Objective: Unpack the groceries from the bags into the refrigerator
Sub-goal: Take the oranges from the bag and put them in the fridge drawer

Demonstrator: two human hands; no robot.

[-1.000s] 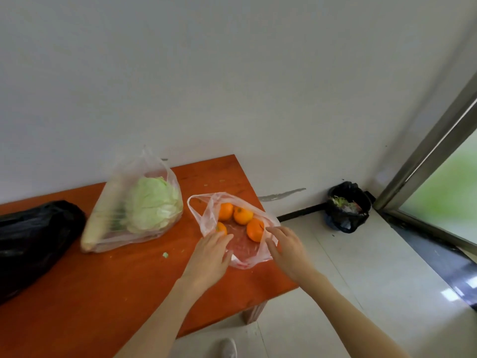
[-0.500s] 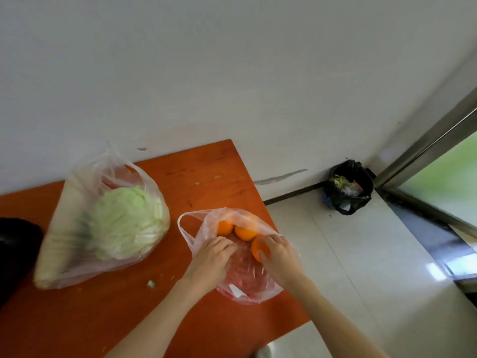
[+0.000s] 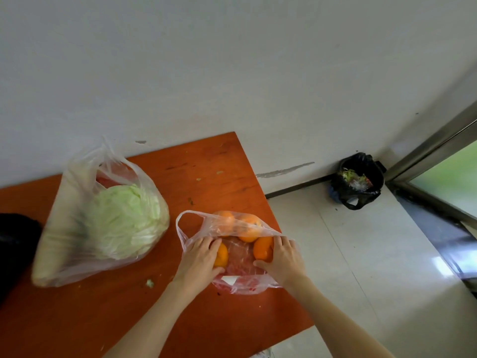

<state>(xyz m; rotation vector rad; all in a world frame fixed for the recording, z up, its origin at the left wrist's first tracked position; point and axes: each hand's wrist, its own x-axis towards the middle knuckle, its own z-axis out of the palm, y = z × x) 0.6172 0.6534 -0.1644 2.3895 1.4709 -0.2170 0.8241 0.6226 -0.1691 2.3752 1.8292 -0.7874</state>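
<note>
A thin clear plastic bag (image 3: 242, 282) lies on the orange table (image 3: 129, 319) near its right edge, holding several oranges. My left hand (image 3: 200, 259) is inside the bag, wrapped around one orange (image 3: 222, 255). My right hand (image 3: 282, 257) grips another orange (image 3: 263, 248) at the bag's right side. Two more oranges (image 3: 245, 226) sit at the far end of the bag. A second clear bag (image 3: 77, 244) with a pale green cabbage (image 3: 124, 218) lies to the left.
A black bag (image 3: 15, 244) sits at the table's left edge. On the tiled floor in the corner stands a black-lined waste bin (image 3: 357, 180). A metal-framed glass door (image 3: 444, 177) is at the right. The white wall runs behind the table.
Both hands went from the bag's mouth into the bag and closed on an orange each. The view has come closer to the table.
</note>
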